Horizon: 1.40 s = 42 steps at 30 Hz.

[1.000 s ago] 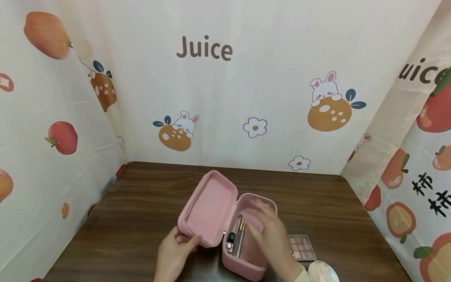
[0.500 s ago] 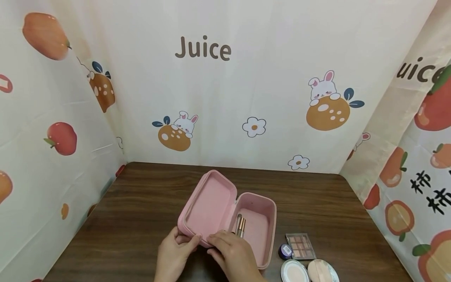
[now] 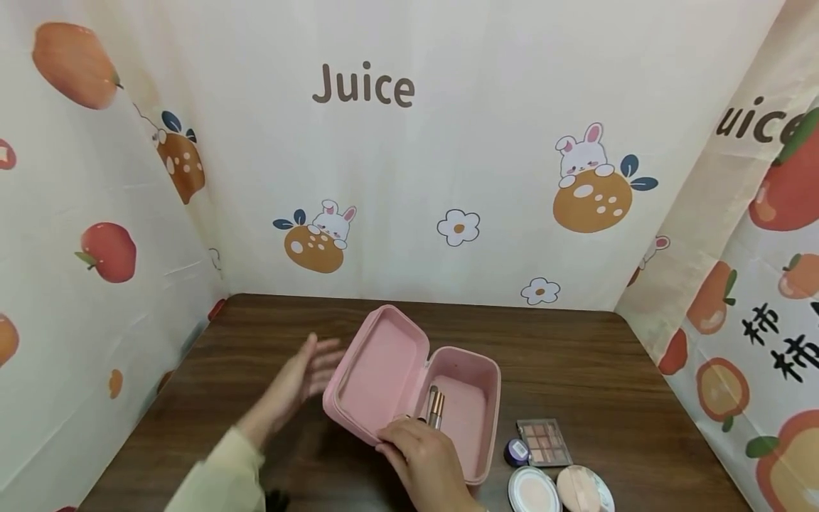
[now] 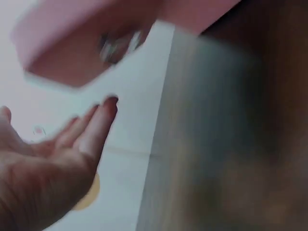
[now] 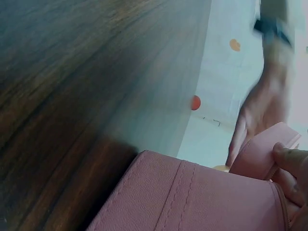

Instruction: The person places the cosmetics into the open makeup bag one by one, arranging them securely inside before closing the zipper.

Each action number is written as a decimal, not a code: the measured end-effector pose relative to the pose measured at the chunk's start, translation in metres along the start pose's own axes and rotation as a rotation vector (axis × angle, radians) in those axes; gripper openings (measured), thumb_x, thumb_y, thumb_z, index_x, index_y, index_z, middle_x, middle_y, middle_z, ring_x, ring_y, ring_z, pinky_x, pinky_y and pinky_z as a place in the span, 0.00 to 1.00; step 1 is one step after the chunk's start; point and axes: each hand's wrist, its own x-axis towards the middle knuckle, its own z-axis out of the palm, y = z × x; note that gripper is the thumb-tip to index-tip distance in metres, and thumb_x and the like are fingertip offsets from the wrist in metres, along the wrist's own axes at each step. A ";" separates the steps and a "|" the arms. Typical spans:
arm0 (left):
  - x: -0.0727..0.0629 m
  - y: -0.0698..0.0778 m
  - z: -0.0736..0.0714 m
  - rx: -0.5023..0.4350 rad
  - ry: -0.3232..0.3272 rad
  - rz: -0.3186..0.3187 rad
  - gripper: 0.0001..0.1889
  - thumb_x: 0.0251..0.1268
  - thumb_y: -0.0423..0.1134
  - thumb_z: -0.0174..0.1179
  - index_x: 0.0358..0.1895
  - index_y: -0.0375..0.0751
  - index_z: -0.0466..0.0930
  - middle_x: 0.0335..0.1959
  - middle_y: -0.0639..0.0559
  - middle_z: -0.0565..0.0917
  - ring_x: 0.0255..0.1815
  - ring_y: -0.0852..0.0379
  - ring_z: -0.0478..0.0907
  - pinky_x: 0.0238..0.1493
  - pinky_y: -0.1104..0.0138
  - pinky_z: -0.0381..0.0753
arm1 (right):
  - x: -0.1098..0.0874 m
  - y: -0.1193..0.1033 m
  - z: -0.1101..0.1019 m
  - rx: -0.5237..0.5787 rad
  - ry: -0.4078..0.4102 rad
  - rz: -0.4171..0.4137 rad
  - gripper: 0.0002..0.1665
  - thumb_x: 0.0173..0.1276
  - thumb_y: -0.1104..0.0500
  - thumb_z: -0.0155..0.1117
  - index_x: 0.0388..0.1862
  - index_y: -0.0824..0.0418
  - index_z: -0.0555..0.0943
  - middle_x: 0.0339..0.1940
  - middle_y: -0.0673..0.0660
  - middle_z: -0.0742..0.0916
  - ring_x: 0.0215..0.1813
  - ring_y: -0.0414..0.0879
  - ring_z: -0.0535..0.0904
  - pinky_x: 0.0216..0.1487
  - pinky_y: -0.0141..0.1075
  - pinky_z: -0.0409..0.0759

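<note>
A pink zip case point(image 3: 470, 427) lies open on the wooden table, its lid point(image 3: 384, 373) tilted up to the left. Slim makeup brushes point(image 3: 436, 409) lie inside along the hinge side. My right hand point(image 3: 425, 459) pinches the lid's near corner beside the hinge, covering part of the case. To the left of the lid is my left hand point(image 3: 303, 373), fingers extended and holding nothing. In the left wrist view that hand point(image 4: 53, 168) is blurred below the pink case. The right wrist view shows the case's stitched side point(image 5: 192, 197) close up.
Right of the case lie an eyeshadow palette point(image 3: 544, 442), a small dark jar point(image 3: 517, 452), a round white compact point(image 3: 534, 491) and a powder puff point(image 3: 579, 489). A printed curtain point(image 3: 409, 163) encloses the table point(image 3: 269, 327) at the back and sides.
My right hand has gone from inside the case to the lid's near corner. My left hand has let go of the lid and moved up along its left side.
</note>
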 end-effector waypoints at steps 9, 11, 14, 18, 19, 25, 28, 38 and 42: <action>0.082 0.012 0.018 -0.029 -0.195 0.028 0.33 0.78 0.56 0.43 0.77 0.41 0.56 0.77 0.41 0.60 0.74 0.41 0.61 0.70 0.51 0.65 | 0.000 0.003 0.000 -0.001 0.010 -0.045 0.09 0.57 0.58 0.75 0.38 0.52 0.86 0.36 0.43 0.88 0.42 0.36 0.84 0.47 0.27 0.80; 0.084 0.011 0.025 0.028 -0.141 0.026 0.30 0.77 0.53 0.47 0.75 0.44 0.61 0.75 0.44 0.64 0.72 0.43 0.64 0.67 0.55 0.68 | 0.000 0.003 -0.001 -0.008 0.014 -0.065 0.09 0.58 0.58 0.75 0.38 0.52 0.86 0.36 0.44 0.88 0.43 0.37 0.84 0.48 0.28 0.80; 0.082 0.008 0.029 0.063 -0.076 0.033 0.27 0.75 0.49 0.51 0.73 0.47 0.66 0.73 0.47 0.68 0.68 0.47 0.68 0.62 0.61 0.70 | 0.000 0.005 -0.001 -0.020 0.023 -0.103 0.10 0.58 0.58 0.75 0.39 0.52 0.87 0.37 0.44 0.88 0.43 0.38 0.84 0.49 0.29 0.80; 0.075 0.006 0.029 0.029 -0.015 0.024 0.27 0.74 0.49 0.53 0.72 0.47 0.67 0.72 0.47 0.70 0.67 0.49 0.70 0.60 0.65 0.72 | -0.001 0.008 -0.003 -0.018 0.024 -0.153 0.11 0.58 0.57 0.74 0.41 0.53 0.87 0.38 0.44 0.88 0.44 0.37 0.84 0.48 0.28 0.80; 0.072 0.007 0.029 0.022 0.003 0.018 0.27 0.73 0.49 0.54 0.72 0.47 0.68 0.71 0.48 0.71 0.67 0.50 0.70 0.60 0.65 0.72 | -0.001 0.009 -0.003 -0.011 0.022 -0.164 0.11 0.59 0.57 0.74 0.41 0.53 0.87 0.38 0.44 0.88 0.44 0.37 0.84 0.48 0.28 0.80; 0.052 0.012 0.028 0.042 0.115 0.005 0.27 0.71 0.52 0.57 0.70 0.50 0.70 0.71 0.48 0.71 0.66 0.50 0.71 0.62 0.63 0.72 | -0.001 0.015 -0.006 0.068 -0.014 -0.216 0.07 0.61 0.56 0.73 0.39 0.53 0.87 0.37 0.45 0.88 0.44 0.36 0.84 0.51 0.27 0.80; 0.041 0.013 0.027 0.055 0.165 0.002 0.27 0.71 0.52 0.56 0.70 0.50 0.71 0.70 0.47 0.72 0.63 0.51 0.73 0.58 0.67 0.74 | -0.001 0.017 -0.009 0.095 -0.039 -0.251 0.06 0.63 0.56 0.72 0.39 0.53 0.87 0.38 0.45 0.88 0.44 0.35 0.84 0.53 0.27 0.79; 0.017 0.010 0.029 -0.003 0.260 -0.013 0.25 0.71 0.47 0.59 0.69 0.49 0.70 0.66 0.46 0.75 0.48 0.67 0.76 0.47 0.77 0.77 | -0.002 0.027 -0.016 0.191 -0.099 -0.346 0.09 0.62 0.57 0.72 0.42 0.54 0.86 0.40 0.45 0.88 0.47 0.35 0.84 0.56 0.27 0.78; 0.017 0.011 0.030 -0.016 0.272 -0.026 0.25 0.70 0.45 0.60 0.69 0.49 0.72 0.65 0.45 0.76 0.46 0.68 0.77 0.46 0.76 0.78 | -0.002 0.027 -0.016 0.196 -0.102 -0.345 0.10 0.61 0.57 0.73 0.42 0.54 0.86 0.40 0.45 0.88 0.46 0.35 0.84 0.55 0.26 0.78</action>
